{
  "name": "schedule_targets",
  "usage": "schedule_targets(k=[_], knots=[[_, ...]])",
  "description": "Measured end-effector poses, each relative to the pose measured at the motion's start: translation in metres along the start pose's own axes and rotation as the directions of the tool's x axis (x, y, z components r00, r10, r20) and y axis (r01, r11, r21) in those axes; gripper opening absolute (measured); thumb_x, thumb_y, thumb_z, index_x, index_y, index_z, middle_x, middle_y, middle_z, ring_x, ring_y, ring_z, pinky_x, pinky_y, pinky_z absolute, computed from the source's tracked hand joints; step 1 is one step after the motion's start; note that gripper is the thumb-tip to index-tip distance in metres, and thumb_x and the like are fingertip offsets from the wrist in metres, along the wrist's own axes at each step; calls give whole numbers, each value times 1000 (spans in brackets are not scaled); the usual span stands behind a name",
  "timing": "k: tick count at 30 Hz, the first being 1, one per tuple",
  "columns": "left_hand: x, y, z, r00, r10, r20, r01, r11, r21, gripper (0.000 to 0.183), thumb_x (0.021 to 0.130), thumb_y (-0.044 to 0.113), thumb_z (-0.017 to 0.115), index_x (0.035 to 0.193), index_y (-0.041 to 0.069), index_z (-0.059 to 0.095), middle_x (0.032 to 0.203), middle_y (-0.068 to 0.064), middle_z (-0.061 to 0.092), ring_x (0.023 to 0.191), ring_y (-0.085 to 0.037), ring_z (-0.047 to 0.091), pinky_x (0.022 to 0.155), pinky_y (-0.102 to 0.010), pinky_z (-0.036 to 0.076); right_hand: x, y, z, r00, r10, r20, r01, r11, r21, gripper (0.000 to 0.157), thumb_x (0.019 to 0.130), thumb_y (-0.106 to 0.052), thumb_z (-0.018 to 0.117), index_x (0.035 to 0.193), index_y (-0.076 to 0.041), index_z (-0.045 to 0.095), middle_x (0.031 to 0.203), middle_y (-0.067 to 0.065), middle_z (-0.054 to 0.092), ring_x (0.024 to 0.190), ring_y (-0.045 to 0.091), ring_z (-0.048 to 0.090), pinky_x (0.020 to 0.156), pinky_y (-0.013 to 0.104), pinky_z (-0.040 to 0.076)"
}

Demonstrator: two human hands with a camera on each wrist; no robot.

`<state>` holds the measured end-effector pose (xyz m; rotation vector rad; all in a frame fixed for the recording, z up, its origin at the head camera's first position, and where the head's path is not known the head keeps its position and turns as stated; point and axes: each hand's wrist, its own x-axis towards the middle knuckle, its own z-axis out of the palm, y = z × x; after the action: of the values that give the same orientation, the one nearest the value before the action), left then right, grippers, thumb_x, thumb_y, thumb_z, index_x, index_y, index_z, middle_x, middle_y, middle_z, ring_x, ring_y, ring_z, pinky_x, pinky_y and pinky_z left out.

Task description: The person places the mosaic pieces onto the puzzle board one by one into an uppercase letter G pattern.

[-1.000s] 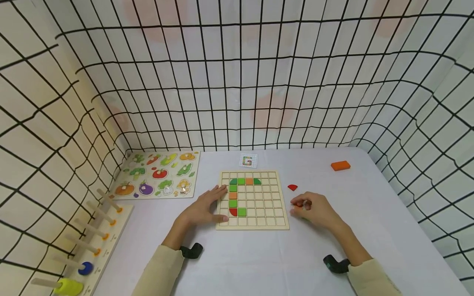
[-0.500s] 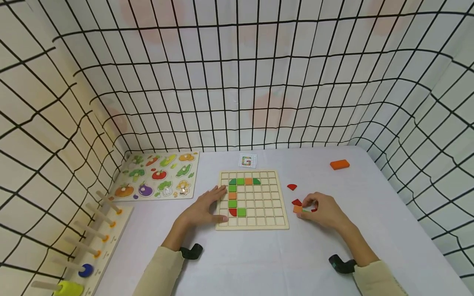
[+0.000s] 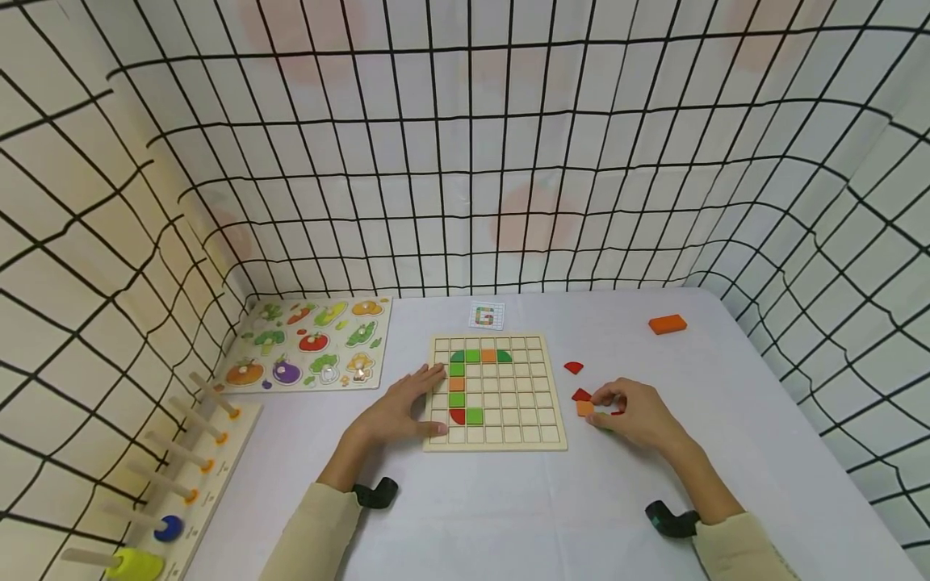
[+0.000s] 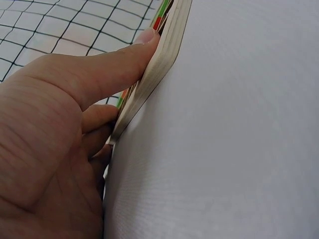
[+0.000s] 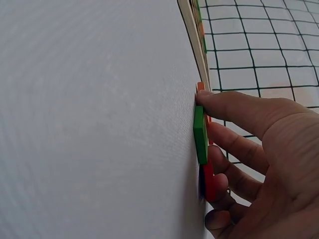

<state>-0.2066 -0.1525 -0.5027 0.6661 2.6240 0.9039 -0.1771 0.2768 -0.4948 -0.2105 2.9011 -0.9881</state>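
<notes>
The relation of note is between the right hand (image 3: 634, 413) and the loose pieces at its fingertips, beside the grid board (image 3: 496, 447). An orange square (image 3: 584, 409) lies on the white tablecloth (image 3: 508, 516), just left of the right hand's thumb and index finger and near the board's right edge, roughly level with the lower row of set pieces. Being square, it presents no evident long axis. A red wedge (image 3: 580, 394) lies just beyond it; a second red wedge (image 3: 573, 368) is farther out, clear of the hand. In the right wrist view a green piece (image 5: 200, 135) and a red piece (image 5: 210, 181) sit in line below the thumb tip, with the fingers curved behind. Whether the thumb pinches any of them or merely touches cannot be told. The right hand is plainly the nearer to all loose pieces. The left hand (image 3: 402, 407) lies on the opposite side, thumb and fingers spread and resting on the board's left edge. From the right hand, the board lies leftward; the bare cells right of the set green square (image 3: 475, 416) are judged the relevant side for a leftward carry.
</notes>
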Motion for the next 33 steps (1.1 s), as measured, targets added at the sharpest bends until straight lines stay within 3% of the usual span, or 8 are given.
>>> schedule_targets(k=[12, 24, 33], knots=[[2, -2, 1, 1000, 4, -5, -4, 1000, 9, 98, 84, 53, 81, 164, 22, 31, 172, 11, 21, 162, -19, 9, 133, -47, 8, 5, -3, 0, 1000, 11, -20, -10, 1000, 18, 28, 84, -32, 85, 103, -14, 75, 91, 1, 63, 81, 18, 49, 62, 26, 38], [1, -2, 1, 1000, 5, -1, -5, 1000, 7, 98, 84, 52, 81, 163, 21, 32, 172, 9, 21, 162, -20, 9, 133, -48, 8, 12, -19, 4, 999, -40, -16, 41, 997, 65, 21, 85, -29, 85, 97, -16, 74, 87, -1, 65, 76, 18, 51, 59, 23, 40], [1, -1, 1, 1000, 5, -1, -5, 1000, 9, 98, 84, 51, 81, 163, 20, 32, 172, 9, 21, 162, -20, 10, 133, -47, 8, 18, -36, 12, 998, -55, 2, 55, 994, 95, 25, 83, -28, 86, 99, -13, 75, 82, 0, 62, 76, 18, 52, 59, 23, 43]])
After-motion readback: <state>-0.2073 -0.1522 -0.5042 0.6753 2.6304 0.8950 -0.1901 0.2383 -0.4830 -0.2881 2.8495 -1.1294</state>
